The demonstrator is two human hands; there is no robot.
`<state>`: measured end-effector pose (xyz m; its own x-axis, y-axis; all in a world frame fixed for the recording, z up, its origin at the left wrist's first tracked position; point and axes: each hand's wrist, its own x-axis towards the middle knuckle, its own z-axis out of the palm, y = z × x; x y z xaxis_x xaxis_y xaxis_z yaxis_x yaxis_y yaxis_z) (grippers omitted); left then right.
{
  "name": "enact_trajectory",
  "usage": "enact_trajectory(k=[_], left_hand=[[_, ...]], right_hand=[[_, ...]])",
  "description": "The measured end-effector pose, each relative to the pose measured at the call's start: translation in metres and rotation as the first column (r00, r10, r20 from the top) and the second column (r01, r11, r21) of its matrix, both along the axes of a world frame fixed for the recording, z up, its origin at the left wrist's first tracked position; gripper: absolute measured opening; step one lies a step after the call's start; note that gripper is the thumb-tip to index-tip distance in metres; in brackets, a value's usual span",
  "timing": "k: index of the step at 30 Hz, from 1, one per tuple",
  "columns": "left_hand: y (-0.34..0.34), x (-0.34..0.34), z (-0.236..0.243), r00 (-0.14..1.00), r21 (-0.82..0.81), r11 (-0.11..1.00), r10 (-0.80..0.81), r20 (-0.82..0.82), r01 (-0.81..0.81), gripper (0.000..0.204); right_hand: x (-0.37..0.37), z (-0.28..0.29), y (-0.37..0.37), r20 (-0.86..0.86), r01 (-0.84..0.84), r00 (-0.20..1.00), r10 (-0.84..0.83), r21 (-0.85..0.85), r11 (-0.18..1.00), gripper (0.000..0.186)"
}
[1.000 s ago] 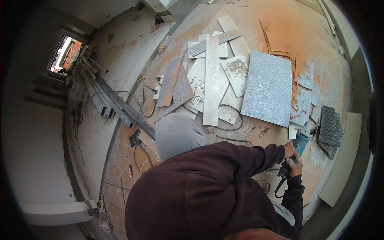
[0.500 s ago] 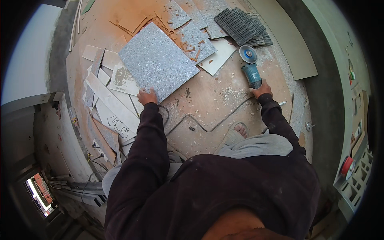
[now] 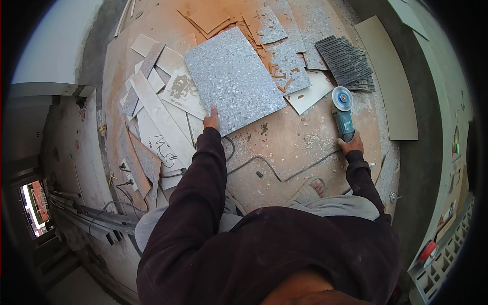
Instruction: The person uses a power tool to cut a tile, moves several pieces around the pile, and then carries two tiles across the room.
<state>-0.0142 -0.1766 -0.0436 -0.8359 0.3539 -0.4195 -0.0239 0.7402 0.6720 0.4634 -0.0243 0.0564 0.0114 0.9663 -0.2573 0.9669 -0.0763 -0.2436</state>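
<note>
A large grey speckled tile (image 3: 235, 81) lies slanted across the work area, partly over paler offcuts. My left hand (image 3: 211, 120) grips its near left edge, the thumb on the top face and the other fingers mostly hidden at the edge. In my right hand (image 3: 352, 144) is a blue-green angle grinder (image 3: 344, 123), closed around the rear of its body. Its round disc (image 3: 342, 98) faces up and points away from me, apart from the tile. From the grinder a dark cord (image 3: 278, 179) winds left across the dusty floor board.
Left of the tile lie overlapping pale strips (image 3: 161, 119). Beyond it are orange-dusted pieces (image 3: 210, 21) and smaller speckled tiles (image 3: 288, 68). A stack of dark ridged strips (image 3: 345, 62) stands past the grinder, beside a long beige panel (image 3: 389, 84). My sandalled foot (image 3: 311, 190) is near the cord.
The whole view has shifted, so the scene sits farther right and lower. My left hand has turned at the tile's edge, its thumb now on top. The grinder stays in my right hand.
</note>
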Motion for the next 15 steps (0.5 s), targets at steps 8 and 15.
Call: enact_trajectory(k=[8,15], left_hand=[[0.019,0.02,0.013,1.0,0.14,0.99,0.012,-0.026,-0.009,0.094],[0.019,-0.022,0.014,0.985,-0.01,0.997,0.077,0.158,-0.076,0.093]], right_hand=[[0.021,-0.012,0.01,-0.035,-0.033,0.999,0.034,0.025,0.999,0.069],[-0.004,0.017,-0.01,0.214,-0.19,0.963,0.164,0.112,0.975,0.049]])
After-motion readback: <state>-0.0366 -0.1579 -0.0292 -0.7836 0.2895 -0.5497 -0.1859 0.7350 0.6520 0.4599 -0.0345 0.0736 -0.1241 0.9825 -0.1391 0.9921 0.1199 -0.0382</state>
